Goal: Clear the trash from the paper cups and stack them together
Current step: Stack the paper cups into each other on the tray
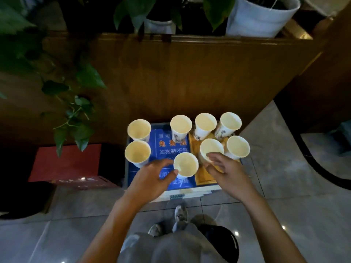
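Several white paper cups stand upright on a small stand with a blue printed sign (163, 147) and a wooden tray (204, 177). All look hollow inside; no trash shows in them. My left hand (152, 177) curls around the nearest cup (186, 165), thumb and fingers on its left side. My right hand (226, 170) is spread, fingertips at the rim of another cup (211, 149). Two cups (137, 151) stand at the left, three (205, 123) along the back.
A wooden partition (190, 73) rises right behind the stand, with white plant pots (262, 16) on top and trailing leaves (76, 114) at the left. A red box (70, 164) sits on the floor left. A black bin (224, 242) is by my feet.
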### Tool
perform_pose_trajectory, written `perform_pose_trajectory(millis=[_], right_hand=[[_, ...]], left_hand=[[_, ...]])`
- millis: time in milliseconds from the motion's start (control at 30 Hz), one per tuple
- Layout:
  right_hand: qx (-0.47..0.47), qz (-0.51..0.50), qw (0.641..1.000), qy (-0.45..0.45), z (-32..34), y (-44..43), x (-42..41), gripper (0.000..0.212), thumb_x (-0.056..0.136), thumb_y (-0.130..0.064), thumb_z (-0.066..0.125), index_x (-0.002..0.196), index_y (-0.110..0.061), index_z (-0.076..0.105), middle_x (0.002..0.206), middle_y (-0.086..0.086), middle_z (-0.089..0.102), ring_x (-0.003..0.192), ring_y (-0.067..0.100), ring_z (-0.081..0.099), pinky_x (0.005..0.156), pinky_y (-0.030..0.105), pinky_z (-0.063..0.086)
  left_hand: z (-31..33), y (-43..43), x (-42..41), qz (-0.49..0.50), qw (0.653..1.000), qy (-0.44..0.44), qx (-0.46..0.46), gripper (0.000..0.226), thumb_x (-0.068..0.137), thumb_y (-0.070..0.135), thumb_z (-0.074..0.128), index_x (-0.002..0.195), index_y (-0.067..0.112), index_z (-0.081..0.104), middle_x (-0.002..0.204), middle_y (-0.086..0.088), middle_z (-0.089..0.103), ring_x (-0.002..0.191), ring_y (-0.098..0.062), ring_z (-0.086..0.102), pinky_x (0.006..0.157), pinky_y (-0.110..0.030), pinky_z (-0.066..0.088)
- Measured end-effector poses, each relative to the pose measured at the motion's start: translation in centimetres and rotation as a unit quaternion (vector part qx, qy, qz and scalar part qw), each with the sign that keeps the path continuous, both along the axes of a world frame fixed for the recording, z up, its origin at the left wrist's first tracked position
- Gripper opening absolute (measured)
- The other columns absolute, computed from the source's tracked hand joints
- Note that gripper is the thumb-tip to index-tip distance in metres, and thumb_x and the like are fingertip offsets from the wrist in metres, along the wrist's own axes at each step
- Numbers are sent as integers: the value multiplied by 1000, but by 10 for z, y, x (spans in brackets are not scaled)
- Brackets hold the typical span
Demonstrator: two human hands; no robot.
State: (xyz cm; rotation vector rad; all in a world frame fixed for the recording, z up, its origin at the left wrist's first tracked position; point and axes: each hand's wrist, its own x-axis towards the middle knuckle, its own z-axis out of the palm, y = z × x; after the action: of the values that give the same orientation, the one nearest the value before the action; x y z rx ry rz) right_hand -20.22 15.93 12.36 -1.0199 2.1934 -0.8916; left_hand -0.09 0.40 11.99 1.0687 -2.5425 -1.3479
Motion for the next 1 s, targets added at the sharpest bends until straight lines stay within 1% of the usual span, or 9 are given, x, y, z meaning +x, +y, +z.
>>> perform_pose_trajectory(millis=[67,167,233,300,467,600,767,900,1000], right_hand=[[-9,4,1000,16,5,-2,-16,43,83,-56,58,123,-42,55,122,-17,64,112,2,58,95,36,51],[-6,18,999,38,12,-2,-41,48,81,-65,52,125,-46,52,123,-15,64,111,-1,57,92,33,50],[-10,29,999,44,13,-3,-56,46,83,-63,54,126,-46,51,123,-16,64,110,-1,56,90,29,49],[-14,34,998,54,14,-3,-71,45,85,-57,57,127,-43,53,123,-17,63,111,0,56,87,25,46],[3,36,996,85,8,-5,-106,60,79,-40,76,133,-32,53,132,-7,62,118,13,55,92,28,42],[48,51,990,120,-7,-11,-129,74,70,-35,82,136,-32,48,137,-2,58,123,21,54,96,34,42],[113,7,987,111,-35,-15,-146,83,67,-37,83,138,-32,42,145,2,47,133,28,42,104,41,42],[164,25,982,91,-52,-17,-152,96,58,-42,85,140,-35,36,146,3,44,135,30,39,106,41,42],[179,21,979,91,-60,-17,-154,103,54,-40,88,142,-34,33,148,3,42,135,30,38,106,41,41]], left_hand=[[3,-1,-25,-9,1000,-2,-15,40,85,51,61,121,37,54,124,9,63,113,-10,58,95,-34,49],[4,1,-61,-16,998,-14,-54,41,84,54,58,122,38,53,123,9,64,109,-13,60,88,-33,49],[4,4,-80,-21,997,-21,-76,41,83,56,58,121,41,53,123,10,64,107,-14,61,81,-26,44],[4,7,-97,-20,997,-21,-77,44,81,57,60,121,41,53,127,10,62,111,-14,60,82,-25,41],[-1,11,-138,-47,994,-29,-95,52,79,50,69,126,36,53,130,7,60,118,-16,56,92,-36,46],[-11,13,-169,-70,991,-57,-104,66,71,50,74,129,29,49,132,4,56,119,-20,52,92,-42,47],[-26,13,-201,-156,968,-136,-140,97,62,58,77,142,35,27,153,1,29,137,-30,32,102,-53,41],[-34,17,-214,-210,949,-173,-159,102,57,52,83,138,40,21,151,-5,26,135,-37,30,97,-60,42],[-39,20,-217,-228,939,-197,-166,97,57,44,85,135,35,28,147,-5,31,133,-36,34,93,-56,46]])
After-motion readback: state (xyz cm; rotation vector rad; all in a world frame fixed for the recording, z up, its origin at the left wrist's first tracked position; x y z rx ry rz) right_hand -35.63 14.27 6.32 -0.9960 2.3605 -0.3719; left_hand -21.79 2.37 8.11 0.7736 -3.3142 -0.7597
